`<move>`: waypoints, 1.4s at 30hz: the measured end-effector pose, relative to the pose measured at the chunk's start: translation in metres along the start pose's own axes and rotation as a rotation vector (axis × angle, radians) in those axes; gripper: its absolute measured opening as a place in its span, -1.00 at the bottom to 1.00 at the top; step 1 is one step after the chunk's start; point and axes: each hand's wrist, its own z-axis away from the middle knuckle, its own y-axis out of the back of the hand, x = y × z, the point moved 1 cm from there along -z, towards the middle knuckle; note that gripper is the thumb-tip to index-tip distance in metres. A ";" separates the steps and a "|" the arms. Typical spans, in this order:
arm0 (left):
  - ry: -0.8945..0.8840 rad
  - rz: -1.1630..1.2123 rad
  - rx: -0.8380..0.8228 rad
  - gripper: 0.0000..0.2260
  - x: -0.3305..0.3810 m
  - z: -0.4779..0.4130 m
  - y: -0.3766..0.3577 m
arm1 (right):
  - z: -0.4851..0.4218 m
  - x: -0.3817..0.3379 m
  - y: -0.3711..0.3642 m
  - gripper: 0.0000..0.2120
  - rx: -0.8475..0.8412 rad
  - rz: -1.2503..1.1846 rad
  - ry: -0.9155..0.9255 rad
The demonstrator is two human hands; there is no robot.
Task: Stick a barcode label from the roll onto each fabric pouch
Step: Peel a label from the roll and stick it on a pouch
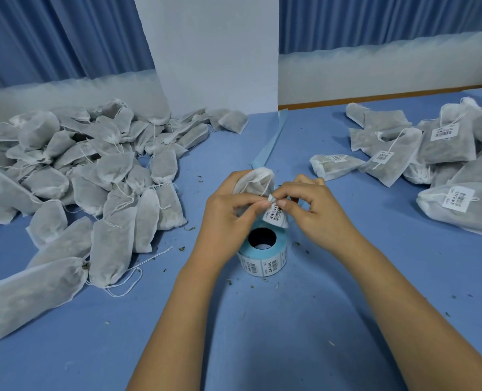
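Left hand (228, 218): I see fingers curled round the pouch (255, 182), frame centre.
Right hand (316, 213): fingertips pinch the label (275, 211) by its top edge.
Roll (262, 253): upright on the table (262, 320), just below both hands.

A single wide-angle camera, worn on the person's head, looks forward and steeply down across the blue cloth-covered table (262, 320). It sits close: both bare forearms rise from the bottom edge. The aim centres on the small white fabric pouch (255, 182) gripped by the left hand (228, 218) and the white barcode label (275, 215) pinched by the right hand (316, 210). The lens takes in the heap of unlabelled white pouches (79, 179) far left, the labelled white pouches (431, 153) far right, and the pleated blue curtains (65, 32) at the top.
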 end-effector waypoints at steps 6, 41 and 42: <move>-0.073 -0.081 -0.020 -0.89 -0.001 0.002 0.001 | 0.001 0.001 -0.001 -0.78 0.001 0.118 0.041; 0.022 0.033 0.353 -0.80 0.009 0.002 0.010 | 0.002 -0.005 0.006 -0.70 0.474 -0.559 -0.241; 0.077 0.095 0.367 -0.74 0.010 0.002 0.012 | 0.001 -0.004 0.009 -0.71 0.487 -0.560 -0.200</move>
